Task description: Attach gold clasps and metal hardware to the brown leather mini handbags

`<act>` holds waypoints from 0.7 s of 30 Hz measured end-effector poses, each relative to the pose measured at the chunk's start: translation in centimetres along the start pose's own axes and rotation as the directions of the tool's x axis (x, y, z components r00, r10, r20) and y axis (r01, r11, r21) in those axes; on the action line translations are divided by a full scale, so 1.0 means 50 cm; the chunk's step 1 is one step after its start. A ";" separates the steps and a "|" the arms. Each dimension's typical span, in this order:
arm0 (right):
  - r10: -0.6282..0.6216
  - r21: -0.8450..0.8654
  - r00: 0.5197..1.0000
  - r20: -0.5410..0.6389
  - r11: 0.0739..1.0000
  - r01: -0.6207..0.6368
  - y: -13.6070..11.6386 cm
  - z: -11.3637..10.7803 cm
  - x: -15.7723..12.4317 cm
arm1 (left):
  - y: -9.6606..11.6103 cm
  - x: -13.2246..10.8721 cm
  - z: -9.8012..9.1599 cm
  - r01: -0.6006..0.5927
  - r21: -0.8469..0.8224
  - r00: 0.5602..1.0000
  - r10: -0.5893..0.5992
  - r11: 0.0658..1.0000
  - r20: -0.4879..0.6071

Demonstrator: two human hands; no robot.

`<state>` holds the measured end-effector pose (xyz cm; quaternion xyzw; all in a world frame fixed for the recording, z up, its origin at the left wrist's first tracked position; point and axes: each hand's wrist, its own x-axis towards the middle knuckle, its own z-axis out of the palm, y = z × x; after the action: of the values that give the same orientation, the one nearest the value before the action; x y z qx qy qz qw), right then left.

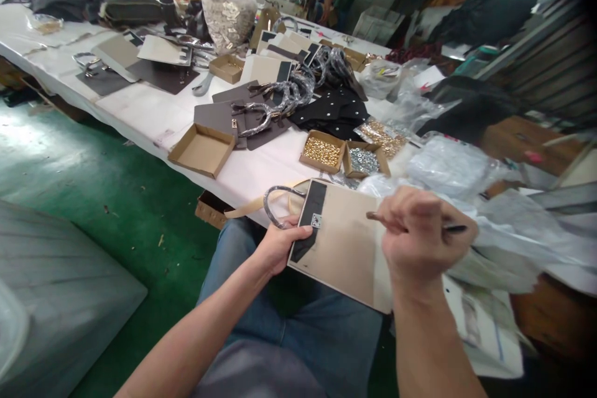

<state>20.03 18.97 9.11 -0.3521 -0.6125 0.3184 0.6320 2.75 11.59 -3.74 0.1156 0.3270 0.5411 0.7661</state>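
Observation:
My left hand [282,242] grips one edge of a beige bag panel [347,236], with the thumb on its black strip [314,205] close to a small square metal plate [316,221]. A plastic-wrapped handle [270,199] curves out from that edge. Over the panel's right part, my right hand [415,230] is closed around a slim tool [454,229]; its dark end pokes out on the right, and its kind is hard to make out. The panel lies tilted above my lap, by the table's edge.
On the white table [153,130] are an open empty cardboard box [203,150], a box of gold-coloured hardware [321,152] and a box of silver hardware [366,161]. Grey bag panels [214,121] with wrapped handles are piled behind. A clear bag of metal parts [229,18] stands farther back. People work beyond.

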 end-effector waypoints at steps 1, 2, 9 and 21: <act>0.007 0.097 1.000 -0.013 0.995 -0.006 -0.006 0.008 -0.013 | -0.007 0.003 0.000 -0.002 -0.006 1.000 0.002 1.000 -0.002; 0.019 0.166 1.000 -0.017 0.986 -0.016 -0.008 0.016 -0.025 | -0.015 0.005 0.000 0.000 -0.010 1.000 0.000 1.000 0.001; 0.139 0.328 0.989 0.045 0.934 -0.146 0.045 0.044 -0.082 | -0.057 0.021 0.003 -0.017 -0.013 1.000 0.017 1.000 -0.008; 0.202 0.318 0.972 0.122 0.919 -0.231 0.096 0.042 -0.089 | -0.066 0.033 0.006 -0.041 -0.048 0.999 0.041 0.998 -0.015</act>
<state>17.88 18.02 2.65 -0.2927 -0.5348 0.4994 0.6156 5.78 11.87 -5.90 0.1000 0.3168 0.5652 0.7551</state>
